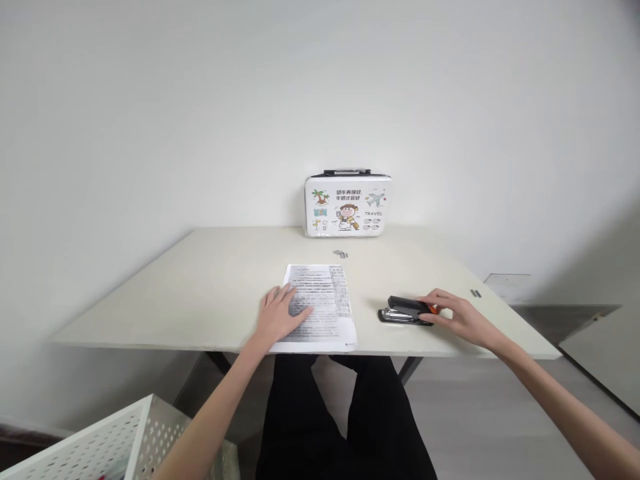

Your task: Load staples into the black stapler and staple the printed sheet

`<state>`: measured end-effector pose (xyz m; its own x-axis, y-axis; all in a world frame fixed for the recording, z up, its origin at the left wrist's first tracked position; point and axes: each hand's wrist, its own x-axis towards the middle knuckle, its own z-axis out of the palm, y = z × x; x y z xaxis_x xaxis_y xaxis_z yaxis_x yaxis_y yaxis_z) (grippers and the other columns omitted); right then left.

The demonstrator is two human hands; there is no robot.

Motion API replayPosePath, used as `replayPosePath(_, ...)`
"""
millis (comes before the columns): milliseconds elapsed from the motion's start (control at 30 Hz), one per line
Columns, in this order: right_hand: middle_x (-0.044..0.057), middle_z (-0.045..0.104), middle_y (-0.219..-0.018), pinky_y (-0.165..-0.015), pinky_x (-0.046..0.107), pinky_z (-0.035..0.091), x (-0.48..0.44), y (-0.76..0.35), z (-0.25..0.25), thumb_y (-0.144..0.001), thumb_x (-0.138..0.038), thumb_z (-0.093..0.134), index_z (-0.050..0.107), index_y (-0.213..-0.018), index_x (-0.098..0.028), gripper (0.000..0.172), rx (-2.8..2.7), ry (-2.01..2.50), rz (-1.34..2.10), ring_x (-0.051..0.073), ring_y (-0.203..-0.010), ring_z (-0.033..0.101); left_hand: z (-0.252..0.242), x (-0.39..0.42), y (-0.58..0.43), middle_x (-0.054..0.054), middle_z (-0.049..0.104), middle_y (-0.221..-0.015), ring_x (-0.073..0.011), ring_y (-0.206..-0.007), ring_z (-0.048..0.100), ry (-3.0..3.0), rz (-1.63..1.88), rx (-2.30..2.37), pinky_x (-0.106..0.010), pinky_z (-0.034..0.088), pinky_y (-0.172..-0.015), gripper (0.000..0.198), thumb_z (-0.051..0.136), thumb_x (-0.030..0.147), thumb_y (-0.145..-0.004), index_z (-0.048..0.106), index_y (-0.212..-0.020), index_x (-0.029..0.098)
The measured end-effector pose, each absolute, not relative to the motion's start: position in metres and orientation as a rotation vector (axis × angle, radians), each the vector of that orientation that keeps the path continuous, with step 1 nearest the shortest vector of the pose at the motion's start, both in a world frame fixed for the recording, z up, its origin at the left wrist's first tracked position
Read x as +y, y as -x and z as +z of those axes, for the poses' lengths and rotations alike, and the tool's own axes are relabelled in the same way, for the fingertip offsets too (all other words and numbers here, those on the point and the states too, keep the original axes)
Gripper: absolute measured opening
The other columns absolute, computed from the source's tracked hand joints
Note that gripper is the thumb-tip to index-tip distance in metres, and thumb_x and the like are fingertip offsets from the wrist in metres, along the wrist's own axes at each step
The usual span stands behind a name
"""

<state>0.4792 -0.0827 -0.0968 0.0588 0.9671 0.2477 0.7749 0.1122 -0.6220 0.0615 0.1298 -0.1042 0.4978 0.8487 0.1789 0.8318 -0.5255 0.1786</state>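
Observation:
Printed paper [320, 313] lies near the front edge of the table; whether it is one sheet or a stack I cannot tell. My left hand [280, 313] rests flat on its left side, fingers spread. To the right of the paper, a black stapler [407, 310] with a bit of orange at its rear end sits on the tabletop, its front pointing left. The thumb and fingers of my right hand [453, 317] grip the stapler's rear end from the right. Part of that end is hidden behind the fingers.
A white travel case [347, 208] with cartoon prints stands against the wall at the back of the table [200, 287]. Small grey staple strips [341, 254] lie before it, and more staple strips [475, 293] near the right edge. A white perforated basket [145, 433] stands lower left.

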Motion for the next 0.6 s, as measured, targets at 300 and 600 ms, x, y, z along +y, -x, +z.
replayPosePath(300, 0.007, 0.072, -0.137, -0.114, 0.042, 0.046, -0.084, -0.466, -0.120, -0.106, -0.066, 0.031, 0.074, -0.125, -0.027, 0.061, -1.344, 1.777, 0.508, 0.031, -0.131, 0.063, -0.096, 0.141, -0.054, -0.011, 0.038, -0.170, -0.0383, -0.159, 0.027, -2.684, 0.264, 1.471, -0.055, 0.022, -0.128, 0.083, 0.047, 0.075, -0.095, 0.049, -0.157, 0.020)
replayPosePath(600, 0.005, 0.073, -0.133, -0.114, 0.042, 0.046, -0.078, -0.462, -0.123, -0.105, -0.059, 0.033, 0.071, -0.118, -0.029, 0.050, -1.195, 1.767, 0.472, 0.028, -0.128, 0.065, -0.077, 0.128, -0.091, -0.008, 0.070, -0.138, -0.0319, -0.145, 0.048, -2.847, 0.600, 0.910, -0.051, 0.037, -0.122, 0.037, 0.055, 0.044, -0.101, 0.068, -0.128, 0.023)
